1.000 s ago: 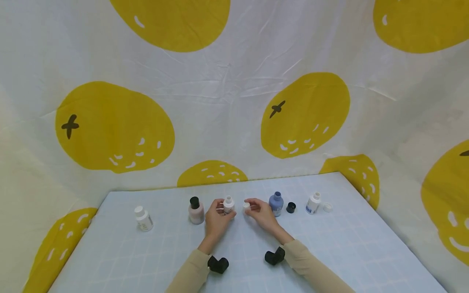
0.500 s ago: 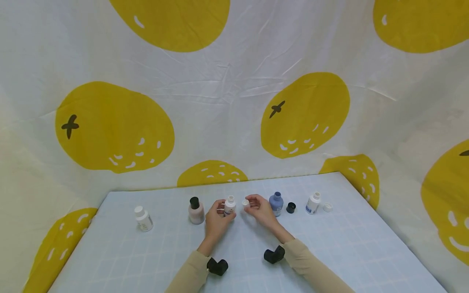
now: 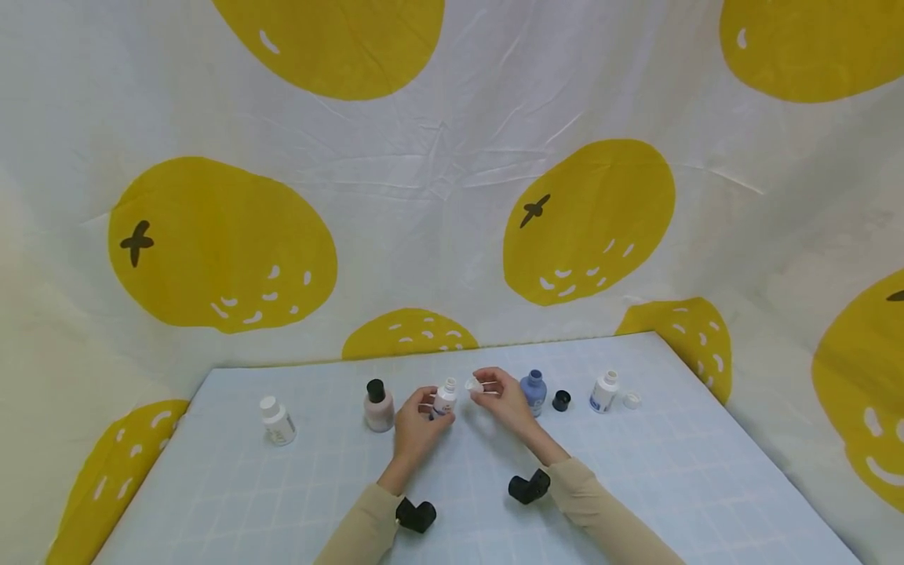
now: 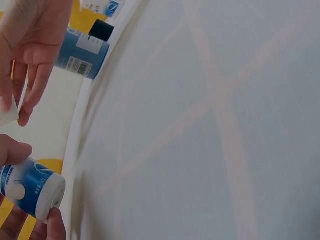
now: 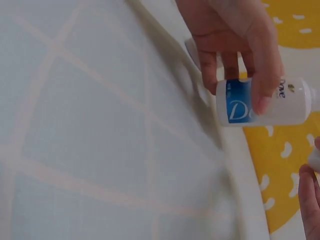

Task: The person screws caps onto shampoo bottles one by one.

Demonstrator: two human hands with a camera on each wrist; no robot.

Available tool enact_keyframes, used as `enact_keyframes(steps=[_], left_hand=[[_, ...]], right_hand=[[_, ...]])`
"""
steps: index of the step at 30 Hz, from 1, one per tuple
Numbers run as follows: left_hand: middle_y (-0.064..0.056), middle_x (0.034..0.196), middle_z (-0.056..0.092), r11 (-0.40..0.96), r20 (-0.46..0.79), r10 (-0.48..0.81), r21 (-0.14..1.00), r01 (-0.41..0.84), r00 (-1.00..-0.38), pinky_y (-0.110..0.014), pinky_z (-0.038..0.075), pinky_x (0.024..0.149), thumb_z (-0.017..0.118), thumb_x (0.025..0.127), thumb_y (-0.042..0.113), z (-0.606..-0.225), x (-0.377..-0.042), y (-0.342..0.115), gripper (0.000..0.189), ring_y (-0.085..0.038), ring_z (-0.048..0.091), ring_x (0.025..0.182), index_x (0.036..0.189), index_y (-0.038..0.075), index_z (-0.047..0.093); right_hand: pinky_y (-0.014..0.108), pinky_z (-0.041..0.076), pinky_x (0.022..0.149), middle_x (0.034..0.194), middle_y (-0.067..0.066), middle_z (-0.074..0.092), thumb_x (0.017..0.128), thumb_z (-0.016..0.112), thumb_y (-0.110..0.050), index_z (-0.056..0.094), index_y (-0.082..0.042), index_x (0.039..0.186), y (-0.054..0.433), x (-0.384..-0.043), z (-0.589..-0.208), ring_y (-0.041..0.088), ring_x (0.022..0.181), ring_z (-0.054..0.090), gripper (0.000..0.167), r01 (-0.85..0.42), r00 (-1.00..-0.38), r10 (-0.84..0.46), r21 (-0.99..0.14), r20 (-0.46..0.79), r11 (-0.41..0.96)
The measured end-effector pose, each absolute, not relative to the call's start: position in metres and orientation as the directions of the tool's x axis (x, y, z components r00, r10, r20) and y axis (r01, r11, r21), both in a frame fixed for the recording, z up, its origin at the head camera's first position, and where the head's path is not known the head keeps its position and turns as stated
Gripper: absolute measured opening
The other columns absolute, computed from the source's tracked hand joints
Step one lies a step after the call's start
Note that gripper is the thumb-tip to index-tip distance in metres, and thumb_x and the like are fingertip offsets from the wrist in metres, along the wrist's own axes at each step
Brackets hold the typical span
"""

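Observation:
My left hand [image 3: 415, 428] grips a small white bottle [image 3: 443, 400] with a blue label, its neck uncapped and tipped slightly to the right. In the right wrist view the thumb presses on the front of this bottle [image 5: 290, 105], and its label reads Dove. Just right of the neck, my right hand [image 3: 510, 404] pinches a small white cap [image 3: 473, 385] between thumb and fingertips. A gap separates cap and bottle. The left wrist view shows the cap [image 4: 7, 116] only partly, at the frame's edge.
Left of my hands stand a pinkish bottle [image 3: 378, 412] with a black cap and a white capped bottle [image 3: 278, 424]. To the right are an uncapped blue bottle [image 3: 533, 395], a black cap [image 3: 561, 400], an uncapped white bottle [image 3: 603, 392] and a white cap [image 3: 632, 400].
The bottle in my left hand has shifted slightly right and now leans to the right. My right hand has risen a little, and the cap in it has turned.

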State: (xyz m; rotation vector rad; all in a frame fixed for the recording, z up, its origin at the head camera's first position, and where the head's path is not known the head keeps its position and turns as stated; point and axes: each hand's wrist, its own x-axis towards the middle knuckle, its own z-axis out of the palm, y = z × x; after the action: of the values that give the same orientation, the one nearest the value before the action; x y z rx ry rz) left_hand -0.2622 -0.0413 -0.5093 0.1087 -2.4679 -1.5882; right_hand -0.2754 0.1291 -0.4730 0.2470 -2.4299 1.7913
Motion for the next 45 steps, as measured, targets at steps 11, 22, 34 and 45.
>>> enact_keyframes(steps=[11,22,34,45], left_hand=[[-0.005,0.102,0.066,0.453,0.191,-0.108,0.883,0.123,-0.976,-0.040,0.051,0.083,0.082,0.074,0.018,-0.506,-0.261,-0.045,0.043,-0.019,0.059,0.090,0.113,0.013,0.064],[-0.006,0.100,0.066,0.455,0.199,-0.083,0.879,0.140,-0.977,-0.038,0.051,0.081,0.083,0.074,0.020,-0.508,-0.261,-0.047,0.043,-0.018,0.058,0.088,0.113,0.013,0.065],[-0.006,0.103,0.067,0.461,0.194,-0.058,0.875,0.146,-0.979,-0.039,0.051,0.082,0.083,0.074,0.021,-0.511,-0.265,-0.044,0.043,-0.018,0.058,0.089,0.113,0.014,0.065],[-0.006,0.105,0.067,0.480,0.184,-0.055,0.867,0.136,-0.981,-0.041,0.051,0.085,0.083,0.074,0.019,-0.509,-0.265,-0.043,0.043,-0.020,0.059,0.091,0.113,0.015,0.066]], right_hand=[[0.034,0.054,0.087,0.116,0.023,0.063,0.085,0.068,0.000,0.063,0.006,0.113,0.128,-0.269,-0.452,0.036,0.104,0.061,0.029,-0.250,-0.968,-0.102,-0.927,0.230,0.281],[0.028,0.054,0.086,0.117,0.013,0.067,0.084,0.071,-0.006,0.066,-0.004,0.114,0.131,-0.283,-0.474,0.026,0.102,0.064,0.031,-0.255,-0.967,-0.108,-0.919,0.233,0.300],[0.029,0.054,0.087,0.120,0.017,0.064,0.087,0.069,-0.007,0.062,-0.002,0.119,0.131,-0.282,-0.470,0.030,0.105,0.062,0.034,-0.273,-0.959,-0.157,-0.914,0.235,0.299],[0.025,0.053,0.086,0.119,0.011,0.066,0.087,0.070,-0.012,0.065,-0.007,0.117,0.130,-0.285,-0.473,0.024,0.105,0.061,0.031,-0.289,-0.955,-0.158,-0.915,0.253,0.282]])
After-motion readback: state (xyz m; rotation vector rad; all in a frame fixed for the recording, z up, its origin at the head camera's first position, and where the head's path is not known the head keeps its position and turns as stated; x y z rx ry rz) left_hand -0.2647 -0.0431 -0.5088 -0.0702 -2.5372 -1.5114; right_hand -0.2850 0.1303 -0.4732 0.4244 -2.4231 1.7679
